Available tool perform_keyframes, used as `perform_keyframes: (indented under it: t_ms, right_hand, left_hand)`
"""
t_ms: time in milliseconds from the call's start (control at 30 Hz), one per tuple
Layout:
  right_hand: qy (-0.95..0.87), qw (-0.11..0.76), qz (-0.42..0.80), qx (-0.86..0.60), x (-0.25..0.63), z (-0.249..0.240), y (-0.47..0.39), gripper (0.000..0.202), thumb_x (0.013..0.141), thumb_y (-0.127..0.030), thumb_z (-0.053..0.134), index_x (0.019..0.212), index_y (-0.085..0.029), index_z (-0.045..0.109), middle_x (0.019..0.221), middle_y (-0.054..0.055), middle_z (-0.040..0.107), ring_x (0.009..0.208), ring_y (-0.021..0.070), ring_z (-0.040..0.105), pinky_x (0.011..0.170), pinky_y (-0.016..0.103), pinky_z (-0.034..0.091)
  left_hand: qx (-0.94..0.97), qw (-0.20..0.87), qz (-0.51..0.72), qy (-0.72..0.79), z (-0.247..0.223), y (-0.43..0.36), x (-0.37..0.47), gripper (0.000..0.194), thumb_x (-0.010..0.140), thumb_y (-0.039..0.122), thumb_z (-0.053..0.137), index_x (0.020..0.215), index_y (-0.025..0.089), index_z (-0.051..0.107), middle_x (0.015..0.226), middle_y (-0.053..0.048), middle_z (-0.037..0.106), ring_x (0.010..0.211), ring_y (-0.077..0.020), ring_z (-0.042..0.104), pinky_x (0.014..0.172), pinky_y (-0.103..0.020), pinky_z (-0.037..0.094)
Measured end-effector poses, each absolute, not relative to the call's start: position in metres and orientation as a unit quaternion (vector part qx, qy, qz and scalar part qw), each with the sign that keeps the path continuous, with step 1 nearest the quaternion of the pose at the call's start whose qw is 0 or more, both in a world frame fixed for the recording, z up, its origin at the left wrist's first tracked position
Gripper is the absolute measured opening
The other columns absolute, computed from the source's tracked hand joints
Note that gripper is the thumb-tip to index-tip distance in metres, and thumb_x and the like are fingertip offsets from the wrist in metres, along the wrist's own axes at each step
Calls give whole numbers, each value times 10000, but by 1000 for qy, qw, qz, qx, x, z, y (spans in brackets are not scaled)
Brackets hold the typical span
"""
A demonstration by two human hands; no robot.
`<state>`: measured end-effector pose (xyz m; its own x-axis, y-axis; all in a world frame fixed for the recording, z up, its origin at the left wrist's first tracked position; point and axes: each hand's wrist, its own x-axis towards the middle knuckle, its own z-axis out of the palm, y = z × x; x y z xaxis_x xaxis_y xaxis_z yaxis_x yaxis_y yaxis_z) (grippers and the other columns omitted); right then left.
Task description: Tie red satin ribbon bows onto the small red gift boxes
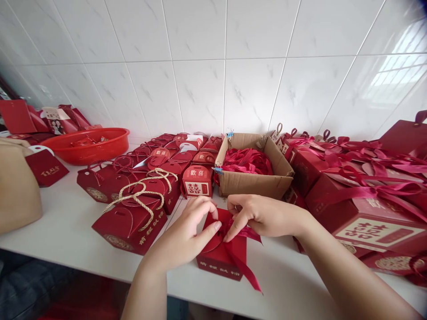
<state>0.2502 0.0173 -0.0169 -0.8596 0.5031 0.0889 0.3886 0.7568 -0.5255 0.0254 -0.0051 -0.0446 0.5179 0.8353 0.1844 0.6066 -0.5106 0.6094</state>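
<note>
Two hands on one box. Text on it?

— Yep. Red box (218,265), directly under both hands. Gold on the front face: 前程似, fourth character too blurred to call.

— Other writing?

— Gold-cord box (126,225), left of the grip: similar gold line on one face, round gold emblem on the next. Small box (197,181), just beyond the left hand: 歡喜 up top, 囍 on a pale label. Big-label box (373,232), right of the right hand: large 囍, finer print unreadable. Dark red box (47,165), well left of the grip: gold lettering, not legible.

— Hand pose?

— Left hand (193,226): forearm from lower left, fingers arched over the box top, thumb and forefinger tips close together. Can't tell if they pinch anything. Right hand (262,215): forearm from lower right, forefinger pointing down onto the box top, others curled. Can't tell if it grips the ribbon (246,269).

— Ribbon lie?

— One end hangs over the front, below the right hand; another pokes out right. Carton (255,184) of loose ribbons (247,161) sits just beyond the right hand.
</note>
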Motion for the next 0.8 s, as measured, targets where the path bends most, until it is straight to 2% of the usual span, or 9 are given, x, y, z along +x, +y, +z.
perform_keyframes:
  t_ms: [200, 367, 533, 667, 800]
  right_hand:
    - [-931, 115, 252, -238, 250, -17, 17, 608, 747, 99, 406, 1042, -319, 736, 837, 18, 428, 735, 117, 472, 660, 228, 398]
    - [-927, 127, 274, -222, 251, -18, 18, 622, 720, 118, 396, 1041, -285, 744, 848, 24, 428, 772, 119, 480, 708, 216, 413]
    - [-926, 127, 285, -212, 251, -19, 18, 574, 764, 96, 400, 1044, -265, 746, 829, 24, 403, 776, 118, 477, 753, 217, 418]
    - [-925, 112, 291, -219, 252, -17, 18, 497, 819, 50, 419, 1048, -246, 746, 844, 28, 422, 754, 112, 475, 737, 212, 417]
    - [-922, 100, 298, -225, 251, -15, 17, 517, 804, 73, 416, 1068, -233, 739, 873, 34, 445, 767, 112, 469, 731, 206, 408]
  left_hand:
    - [832, 254, 225, 439, -51, -2, 25, 92, 890, 319, 486, 831, 249, 484, 1209, -30, 517, 1235, -215, 435, 1051, -366, 371]
    - [826, 305, 235, 412, -54, 2, 27, 168, 911, 377, 463, 830, 256, 548, 1421, -2, 415, 1359, -212, 332, 1111, -372, 318]
    - [813, 322, 251, 415, -54, 3, 30, 221, 915, 411, 460, 790, 243, 529, 1407, -11, 445, 1349, -215, 352, 1113, -390, 315]
    - [812, 300, 275, 418, -55, 3, 31, 224, 889, 374, 514, 725, 229, 465, 1365, -14, 483, 1327, -217, 373, 1103, -397, 320]
    - [816, 277, 288, 417, -58, 5, 30, 221, 882, 328, 515, 699, 226, 445, 1297, -19, 526, 1304, -205, 393, 1090, -382, 333]
